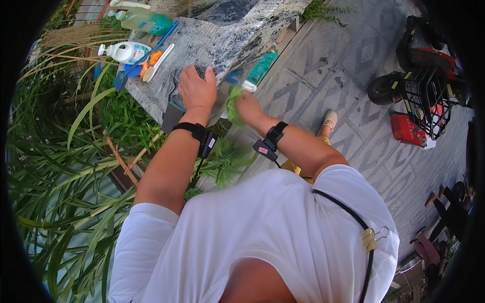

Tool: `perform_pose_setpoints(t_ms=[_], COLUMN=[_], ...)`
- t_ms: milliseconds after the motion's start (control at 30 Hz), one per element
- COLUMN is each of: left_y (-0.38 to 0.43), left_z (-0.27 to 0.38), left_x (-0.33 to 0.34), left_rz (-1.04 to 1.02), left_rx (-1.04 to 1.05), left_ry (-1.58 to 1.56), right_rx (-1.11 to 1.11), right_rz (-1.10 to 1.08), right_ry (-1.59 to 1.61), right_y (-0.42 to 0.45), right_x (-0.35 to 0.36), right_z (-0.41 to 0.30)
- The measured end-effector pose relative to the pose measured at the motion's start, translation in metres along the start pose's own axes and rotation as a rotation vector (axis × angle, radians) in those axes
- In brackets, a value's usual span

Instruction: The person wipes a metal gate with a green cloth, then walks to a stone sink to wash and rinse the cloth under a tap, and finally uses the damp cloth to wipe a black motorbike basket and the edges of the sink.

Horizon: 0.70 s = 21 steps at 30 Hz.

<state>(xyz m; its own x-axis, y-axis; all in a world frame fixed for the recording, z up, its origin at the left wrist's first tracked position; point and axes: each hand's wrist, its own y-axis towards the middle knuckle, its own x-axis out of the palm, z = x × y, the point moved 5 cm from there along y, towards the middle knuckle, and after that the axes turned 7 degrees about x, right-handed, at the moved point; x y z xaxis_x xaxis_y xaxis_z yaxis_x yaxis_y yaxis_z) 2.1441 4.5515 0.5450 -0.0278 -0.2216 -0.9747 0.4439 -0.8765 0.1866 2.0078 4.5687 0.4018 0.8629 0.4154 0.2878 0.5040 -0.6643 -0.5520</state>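
My left hand [197, 89] lies palm down on a grey, dark-veined stone slab [212, 41], its thumb apart from the fingers. At the slab's lower right edge, my right hand [252, 109] grips a light green cloth [235, 105], which looks slightly blurred. Just beyond that hand is a teal packet [262, 69] with a white end, along the stone's right side. A small blue V-shaped item [233, 77] shows between my two hands. Near my left wrist, a dark grey flat piece [172, 118] sits at the slab's corner.
On the slab's left stand a green-liquid pump bottle [146, 22], a white pump bottle [129, 52], a blue long-handled brush [151, 50], a white scrubbing brush [159, 63] and orange items [154, 57]. Leafy plants [68, 159] border the left. Right, a scooter [424, 72] stands on paving [326, 75].
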Motion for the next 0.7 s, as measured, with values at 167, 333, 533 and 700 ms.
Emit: perform_pose_setpoints(t_ms=[167, 333, 533, 700], left_y=[-0.003, 0.0, -0.005, 0.0], left_z=[-0.005, 0.002, 0.0, 0.005], left_x=[-0.001, -0.004, -0.011, -0.015], left_rz=[-0.004, -0.01, -0.059, -0.085], left_rx=[-0.009, -0.046, -0.108, -0.126], left_ry=[-0.024, -0.023, -0.053, -0.088], right_rx=[-0.161, -0.027, -0.404, -1.055], right_rz=[0.058, -0.077, 0.103, 0.381], right_ry=[0.535, 0.232, -0.193, -0.867], right_y=[0.002, -0.012, -0.032, -0.035], right_x=[-0.01, -0.008, -0.051, -0.045], right_z=[-0.065, -0.102, -0.149, -0.254])
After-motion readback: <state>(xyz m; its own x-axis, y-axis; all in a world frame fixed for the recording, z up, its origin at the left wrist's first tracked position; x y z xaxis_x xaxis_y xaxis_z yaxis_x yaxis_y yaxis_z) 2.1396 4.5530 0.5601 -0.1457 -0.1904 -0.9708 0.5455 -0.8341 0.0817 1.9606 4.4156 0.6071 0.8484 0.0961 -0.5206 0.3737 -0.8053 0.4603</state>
